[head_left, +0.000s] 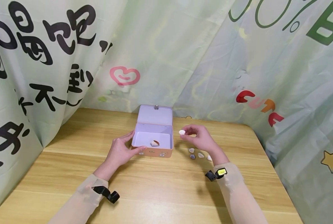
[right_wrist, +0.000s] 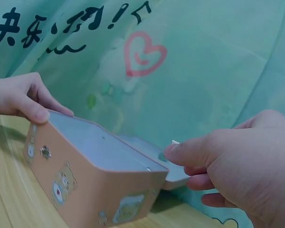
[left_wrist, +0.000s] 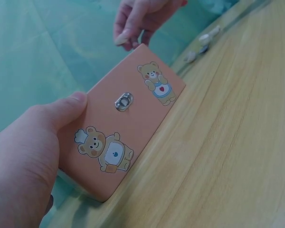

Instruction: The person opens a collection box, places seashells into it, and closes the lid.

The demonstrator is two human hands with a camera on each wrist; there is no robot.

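A hinged tin box (head_left: 152, 151) stands with its lid (head_left: 155, 115) up. Its outside is orange with bear pictures, its inside pale purple. One brown-and-white seashell (head_left: 155, 143) lies on the box floor. My left hand (head_left: 121, 151) grips the box's left side, thumb at the front rim; in the left wrist view the thumb (left_wrist: 69, 107) lies against the front face beside the metal clasp (left_wrist: 124, 101). Right of the box, my right hand (head_left: 200, 138) pinches a small white seashell (head_left: 182, 132) between thumb and fingers, above the table. Only the shell's edge shows in the right wrist view.
Several small shells lie on the wooden table (head_left: 155, 193) below my right hand, among them a white shell (head_left: 201, 155) and a bluish shell (head_left: 192, 156). A printed curtain (head_left: 160, 62) hangs behind the table and along both sides.
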